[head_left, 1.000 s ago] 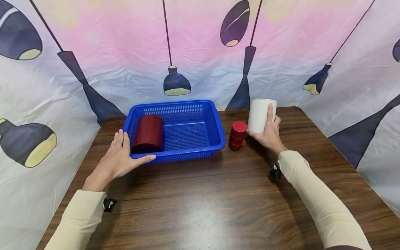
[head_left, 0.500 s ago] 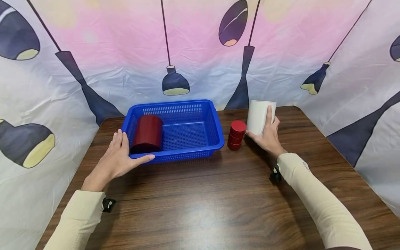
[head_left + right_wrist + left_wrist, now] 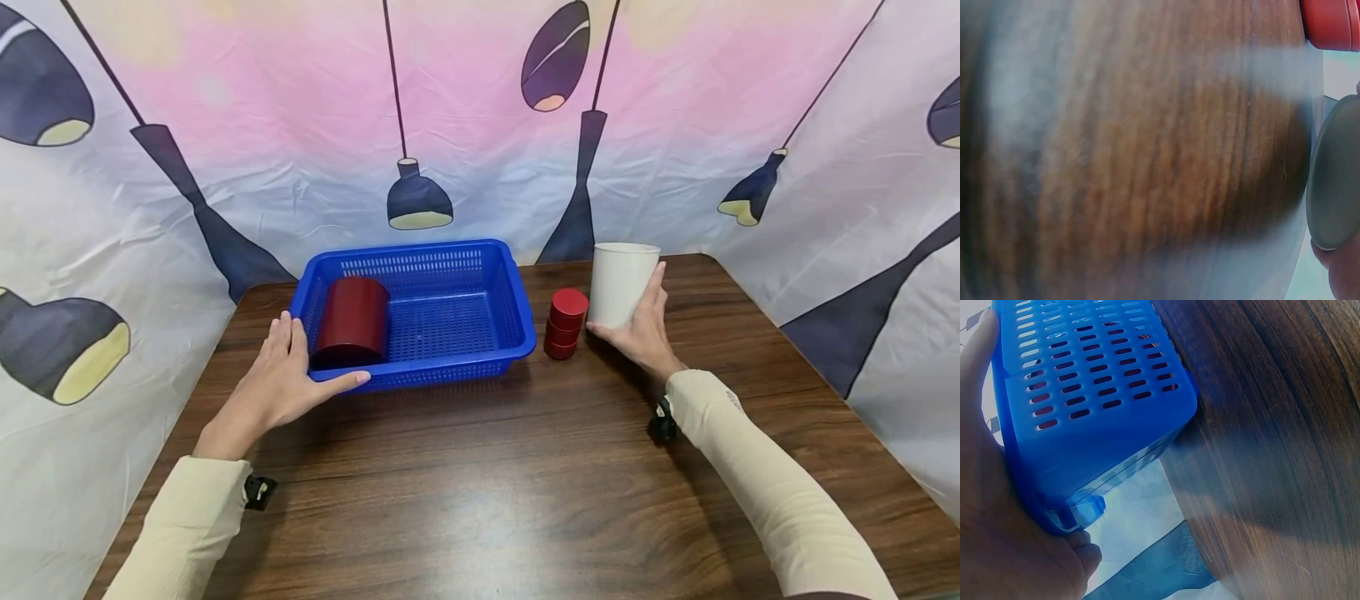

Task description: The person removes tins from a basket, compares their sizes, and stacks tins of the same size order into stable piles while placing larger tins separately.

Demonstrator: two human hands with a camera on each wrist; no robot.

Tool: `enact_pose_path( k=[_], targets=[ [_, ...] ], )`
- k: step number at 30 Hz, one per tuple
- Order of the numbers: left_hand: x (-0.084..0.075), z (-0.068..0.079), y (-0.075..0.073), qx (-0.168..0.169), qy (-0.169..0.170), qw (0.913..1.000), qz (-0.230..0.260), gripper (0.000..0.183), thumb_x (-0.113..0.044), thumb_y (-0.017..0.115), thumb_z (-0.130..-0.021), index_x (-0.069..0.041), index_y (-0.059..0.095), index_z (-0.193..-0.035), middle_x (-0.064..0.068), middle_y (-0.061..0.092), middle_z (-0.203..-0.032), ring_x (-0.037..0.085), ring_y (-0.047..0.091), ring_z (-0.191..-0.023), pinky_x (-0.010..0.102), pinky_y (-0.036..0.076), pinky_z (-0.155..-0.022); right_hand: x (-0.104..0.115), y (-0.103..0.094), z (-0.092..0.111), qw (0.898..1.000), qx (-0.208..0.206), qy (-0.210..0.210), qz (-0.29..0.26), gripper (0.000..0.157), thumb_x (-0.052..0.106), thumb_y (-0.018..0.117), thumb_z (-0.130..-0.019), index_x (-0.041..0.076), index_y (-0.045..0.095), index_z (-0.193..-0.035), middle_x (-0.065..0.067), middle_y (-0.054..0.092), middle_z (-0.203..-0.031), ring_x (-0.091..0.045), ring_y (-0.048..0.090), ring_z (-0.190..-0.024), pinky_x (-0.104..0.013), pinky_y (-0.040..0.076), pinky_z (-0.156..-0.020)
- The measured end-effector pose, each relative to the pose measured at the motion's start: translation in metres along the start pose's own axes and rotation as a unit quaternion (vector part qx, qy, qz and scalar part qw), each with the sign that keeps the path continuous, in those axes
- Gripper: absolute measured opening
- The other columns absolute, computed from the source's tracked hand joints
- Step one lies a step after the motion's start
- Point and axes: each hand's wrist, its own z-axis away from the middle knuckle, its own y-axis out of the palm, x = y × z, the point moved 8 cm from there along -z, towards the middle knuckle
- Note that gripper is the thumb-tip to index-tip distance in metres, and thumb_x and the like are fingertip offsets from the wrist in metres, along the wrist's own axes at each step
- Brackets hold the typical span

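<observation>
At the basket's near-left corner, my left hand (image 3: 273, 383) rests with straight fingers on the rim and its thumb along the front edge. The blue plastic basket (image 3: 427, 365) has slotted walls; its end wall (image 3: 1104, 444) fills much of the left wrist view. Inside, a dark red cylinder (image 3: 354, 317) lies on its side at the left. My right hand (image 3: 643, 329) grips a white cylinder (image 3: 618, 283) low on its right side. Its flat grey base (image 3: 1338, 178) shows in the right wrist view, with fingertips (image 3: 1342, 269) at its edge.
A short stack of red round tins (image 3: 566, 323) stands between the basket and the white cylinder, close to my right thumb. The brown wooden table (image 3: 480, 483) stretches in front. A printed cloth (image 3: 480, 117) hangs behind and at both sides.
My right hand has turned the white cylinder slightly, and its index finger has shifted from the front to the right side. The left hand stays on the basket.
</observation>
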Motion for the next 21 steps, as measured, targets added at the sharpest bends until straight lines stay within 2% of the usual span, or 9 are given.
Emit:
enact_pose_path(
  k=[5, 10, 14, 21],
  targets=[
    [0.0, 0.0, 0.0, -0.001, 0.0, 1.0, 0.0, 0.136, -0.082, 0.056, -0.082, 0.014, -0.007, -0.154, 0.033, -0.018, -0.161, 0.052, -0.015, -0.148, 0.074, 0.009, -0.113, -0.007, 0.001, -0.001, 1.0, -0.008, 0.024, -0.015, 0.152, 0.021, 0.098, -0.062, 0.009, -0.017, -0.16, -0.035, 0.016, -0.153, -0.044, 0.026, -0.139, -0.059, 0.033, -0.111],
    [0.0, -0.001, 0.0, 0.0, 0.001, 1.0, 0.002, 0.135, -0.082, 0.056, -0.082, 0.014, -0.007, -0.154, 0.034, -0.017, -0.161, 0.052, -0.015, -0.148, 0.073, 0.009, -0.113, -0.008, -0.001, -0.002, 0.999, -0.011, 0.026, -0.031, 0.143, 0.017, 0.099, -0.059, 0.003, -0.002, -0.159, -0.029, 0.02, -0.155, -0.042, 0.028, -0.14, -0.055, 0.028, -0.116],
    [0.0, -0.001, 0.0, 0.001, 0.002, 1.0, 0.0, 0.136, -0.082, 0.056, -0.082, 0.014, -0.008, -0.154, 0.034, -0.018, -0.161, 0.052, -0.015, -0.148, 0.073, 0.009, -0.113, -0.009, -0.001, 0.0, 0.999, -0.007, 0.028, -0.041, 0.136, 0.015, 0.099, -0.058, 0.001, 0.006, -0.157, -0.027, 0.027, -0.149, -0.039, 0.035, -0.133, -0.053, 0.03, -0.114],
    [0.0, -0.001, 0.0, 0.004, 0.001, 1.0, -0.003, 0.136, -0.082, 0.055, -0.082, 0.015, -0.008, -0.153, 0.034, -0.018, -0.16, 0.052, -0.016, -0.148, 0.073, 0.01, -0.113, -0.018, -0.001, 0.003, 0.998, 0.015, 0.051, -0.045, 0.135, 0.014, 0.1, -0.058, 0.0, 0.007, -0.155, -0.028, 0.029, -0.147, -0.039, 0.039, -0.131, -0.051, 0.03, -0.115]
  ],
)
